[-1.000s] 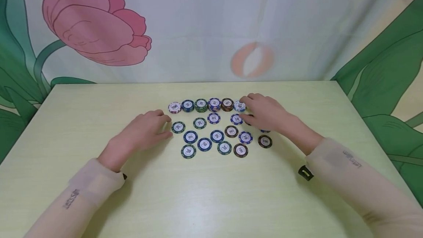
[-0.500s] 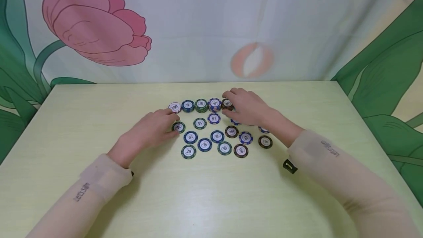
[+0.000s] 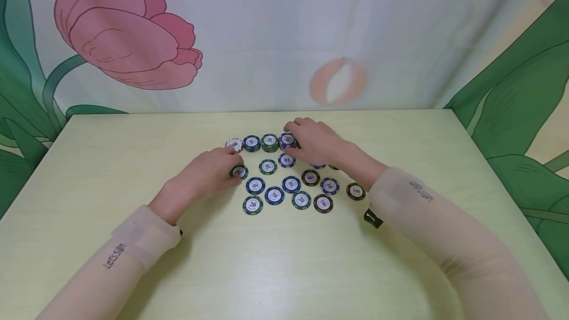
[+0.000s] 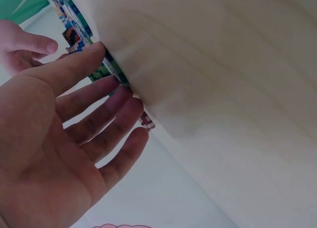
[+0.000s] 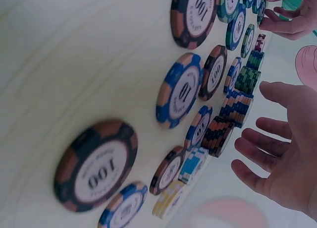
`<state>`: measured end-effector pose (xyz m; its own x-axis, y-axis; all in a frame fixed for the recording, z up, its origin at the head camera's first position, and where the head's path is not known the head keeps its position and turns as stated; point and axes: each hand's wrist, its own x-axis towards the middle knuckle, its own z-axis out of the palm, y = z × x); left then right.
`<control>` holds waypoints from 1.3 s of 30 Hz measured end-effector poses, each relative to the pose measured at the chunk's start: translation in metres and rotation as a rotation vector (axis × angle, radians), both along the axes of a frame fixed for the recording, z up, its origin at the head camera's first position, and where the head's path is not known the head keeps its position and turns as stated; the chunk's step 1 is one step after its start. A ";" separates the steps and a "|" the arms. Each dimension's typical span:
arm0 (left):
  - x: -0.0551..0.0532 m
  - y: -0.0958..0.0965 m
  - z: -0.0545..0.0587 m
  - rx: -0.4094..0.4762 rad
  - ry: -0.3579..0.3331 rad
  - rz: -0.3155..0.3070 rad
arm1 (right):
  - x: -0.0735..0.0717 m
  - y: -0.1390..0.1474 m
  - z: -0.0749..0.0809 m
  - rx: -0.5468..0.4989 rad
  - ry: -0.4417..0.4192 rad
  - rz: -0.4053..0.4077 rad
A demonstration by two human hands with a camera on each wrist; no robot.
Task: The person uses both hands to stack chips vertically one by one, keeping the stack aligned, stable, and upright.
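My left hand [image 3: 206,174] has thumb and fingertips on either side of a green-edged poker chip [image 3: 240,172], pinching its rim; the left wrist view also shows this chip [image 4: 116,72] at the fingertips. Over the right part of the back row reaches my right hand [image 3: 317,140], holding nothing, fingers spread and loosely bent. Its thumb is near the blue 10 chip stack [image 3: 287,140]. From the right wrist, the black-and-brown stack [image 5: 218,136], light blue stack [image 5: 194,164] and yellow stack [image 5: 168,200] show; the head view has the hand over that area.
Single chips lie flat in front of the row, among them a green 20 chip [image 3: 253,205], a blue 50 chip [image 3: 274,195] and a black 100 chip [image 3: 356,191]. A 500 chip stack [image 3: 233,145] ends the row at left. A printed curtain [image 3: 249,38] hangs behind the table [image 3: 266,260].
My right hand has moved left along the back row, from the light blue stack toward the blue 10 stack. My left hand has moved right and closed its fingertips on the green-edged chip.
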<state>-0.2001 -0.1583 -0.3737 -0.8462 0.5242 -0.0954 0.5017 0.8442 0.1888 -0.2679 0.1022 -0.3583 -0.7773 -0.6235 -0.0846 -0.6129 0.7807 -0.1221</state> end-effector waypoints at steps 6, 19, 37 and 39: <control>-0.002 0.001 -0.001 -0.010 -0.011 0.005 | -0.004 -0.008 -0.002 -0.010 -0.028 -0.008; -0.005 0.004 0.001 0.001 -0.033 0.001 | -0.015 -0.021 -0.008 0.031 -0.073 -0.047; -0.005 0.005 0.001 -0.022 -0.020 0.002 | -0.022 -0.030 -0.014 0.084 -0.078 -0.072; -0.005 0.004 0.001 -0.021 -0.019 0.002 | -0.022 -0.031 -0.014 0.084 -0.078 -0.072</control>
